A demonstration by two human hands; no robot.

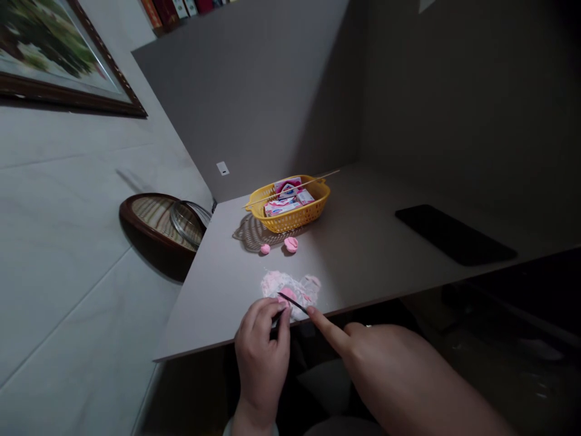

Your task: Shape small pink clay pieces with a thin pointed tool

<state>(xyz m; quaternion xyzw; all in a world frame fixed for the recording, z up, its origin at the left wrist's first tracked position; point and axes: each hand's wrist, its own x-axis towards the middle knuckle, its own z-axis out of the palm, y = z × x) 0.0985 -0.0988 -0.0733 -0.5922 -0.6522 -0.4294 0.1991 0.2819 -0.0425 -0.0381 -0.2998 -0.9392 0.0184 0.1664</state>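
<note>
Near the front edge of the desk, my left hand (262, 339) pinches a small pink piece that looks like soap (287, 293) between thumb and fingers. A knife with a dark, narrow blade (296, 304) lies across that piece. My right hand (347, 342) grips the knife, its index finger stretched along the blade's back; the handle is hidden under the hand. White and pink shavings (272, 282) are spread beneath and around the piece. Farther back sit two carved pink pieces, a small round one (265, 249) and a larger one with grooves (291, 244).
A yellow plastic basket (295, 223) holds several pink-and-white boxes (282, 207), with a thin stick (318, 178) across its rim. A dark flat pad (454, 235) lies to the right on the desk (358, 242). Grey panels (272, 91) enclose the back and right.
</note>
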